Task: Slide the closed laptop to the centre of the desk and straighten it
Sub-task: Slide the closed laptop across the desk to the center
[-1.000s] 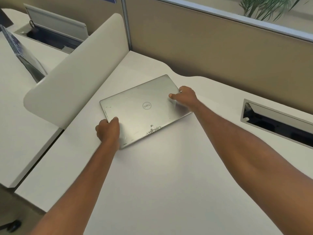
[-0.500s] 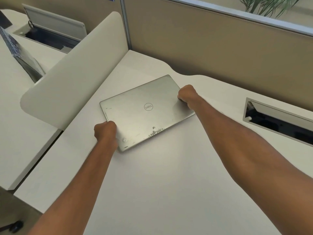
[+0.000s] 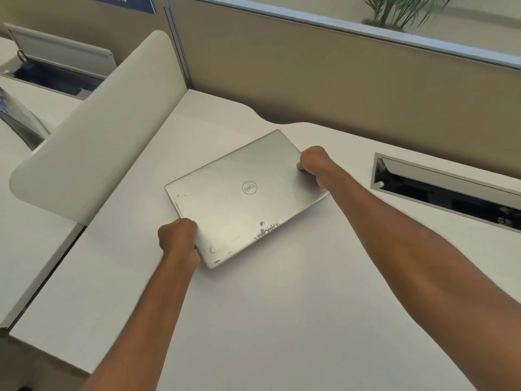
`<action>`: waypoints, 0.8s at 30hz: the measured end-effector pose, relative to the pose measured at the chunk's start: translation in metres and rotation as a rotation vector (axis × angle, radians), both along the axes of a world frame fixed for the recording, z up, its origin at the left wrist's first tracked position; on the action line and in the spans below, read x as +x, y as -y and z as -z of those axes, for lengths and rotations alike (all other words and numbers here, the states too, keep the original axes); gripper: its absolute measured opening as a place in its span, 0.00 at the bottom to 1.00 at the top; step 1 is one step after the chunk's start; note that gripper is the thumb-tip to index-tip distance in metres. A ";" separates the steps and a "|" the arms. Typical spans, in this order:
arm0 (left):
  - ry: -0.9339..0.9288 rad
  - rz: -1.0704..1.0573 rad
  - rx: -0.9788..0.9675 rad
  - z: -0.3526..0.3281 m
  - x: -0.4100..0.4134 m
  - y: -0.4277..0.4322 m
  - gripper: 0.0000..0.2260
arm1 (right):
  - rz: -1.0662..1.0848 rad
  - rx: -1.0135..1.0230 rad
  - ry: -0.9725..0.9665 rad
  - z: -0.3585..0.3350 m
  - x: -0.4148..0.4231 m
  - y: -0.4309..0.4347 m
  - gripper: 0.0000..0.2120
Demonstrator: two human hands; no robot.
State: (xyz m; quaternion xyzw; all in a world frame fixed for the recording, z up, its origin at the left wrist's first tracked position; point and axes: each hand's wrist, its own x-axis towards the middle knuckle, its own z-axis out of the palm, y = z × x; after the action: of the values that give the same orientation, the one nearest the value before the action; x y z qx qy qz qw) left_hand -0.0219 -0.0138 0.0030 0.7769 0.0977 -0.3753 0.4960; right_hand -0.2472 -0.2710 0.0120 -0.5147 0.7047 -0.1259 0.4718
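A closed silver laptop (image 3: 239,198) with a round logo on its lid lies flat on the white desk (image 3: 282,320), toward the back left and turned at an angle to the desk's edges. My left hand (image 3: 177,235) is curled around its near left edge. My right hand (image 3: 317,163) grips its far right edge, fingers tucked at the side. Scuff marks show along the lid's front edge.
A curved white divider (image 3: 93,131) stands just left of the laptop. An open cable tray (image 3: 451,190) is set into the desk at the right. A tan partition wall (image 3: 338,80) runs behind. Another desk with a tilted screen (image 3: 19,119) lies at the far left.
Both hands have closed from flat fingers on the lid into grips on the laptop's edges. The laptop has shifted slightly to the right.
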 end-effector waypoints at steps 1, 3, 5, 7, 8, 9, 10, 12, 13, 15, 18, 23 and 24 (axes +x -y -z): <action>0.001 0.002 -0.001 -0.004 -0.007 -0.002 0.05 | 0.007 0.003 0.005 -0.002 -0.009 -0.003 0.12; 0.001 0.004 -0.011 -0.011 -0.022 -0.006 0.07 | 0.013 0.000 0.015 -0.007 -0.027 -0.010 0.12; -0.006 0.016 -0.027 -0.017 -0.038 -0.012 0.08 | 0.008 -0.003 0.015 -0.012 -0.047 -0.020 0.08; -0.011 0.045 -0.036 -0.021 -0.056 -0.018 0.12 | 0.020 -0.008 0.010 -0.016 -0.068 -0.031 0.07; -0.013 0.061 -0.039 -0.022 -0.064 -0.022 0.13 | 0.031 -0.012 0.016 -0.017 -0.079 -0.037 0.07; -0.015 0.076 -0.042 -0.024 -0.073 -0.025 0.14 | 0.043 -0.013 0.022 -0.018 -0.091 -0.043 0.07; -0.018 0.087 -0.047 -0.025 -0.082 -0.029 0.14 | 0.052 -0.011 0.024 -0.019 -0.103 -0.049 0.07; -0.022 0.106 -0.053 -0.026 -0.100 -0.036 0.14 | 0.070 -0.004 0.018 -0.021 -0.128 -0.062 0.07; -0.023 0.119 -0.053 -0.027 -0.110 -0.040 0.14 | 0.084 -0.003 0.021 -0.022 -0.141 -0.068 0.07; -0.027 0.149 -0.048 -0.029 -0.129 -0.048 0.14 | 0.116 -0.006 0.048 -0.023 -0.166 -0.083 0.11; -0.027 0.199 -0.041 -0.029 -0.160 -0.060 0.14 | 0.147 -0.014 0.046 -0.025 -0.206 -0.106 0.12; -0.031 0.278 -0.039 -0.028 -0.210 -0.078 0.13 | 0.240 -0.020 0.053 -0.029 -0.272 -0.145 0.11; -0.033 0.295 -0.034 -0.028 -0.219 -0.080 0.13 | 0.259 -0.019 0.060 -0.029 -0.284 -0.153 0.11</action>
State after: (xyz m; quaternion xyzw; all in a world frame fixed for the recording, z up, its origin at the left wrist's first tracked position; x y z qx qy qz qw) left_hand -0.2414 0.0664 0.0313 0.7680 -0.0157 -0.4587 0.4467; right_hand -0.5315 -0.1181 0.0413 -0.4198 0.7498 -0.2076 0.4674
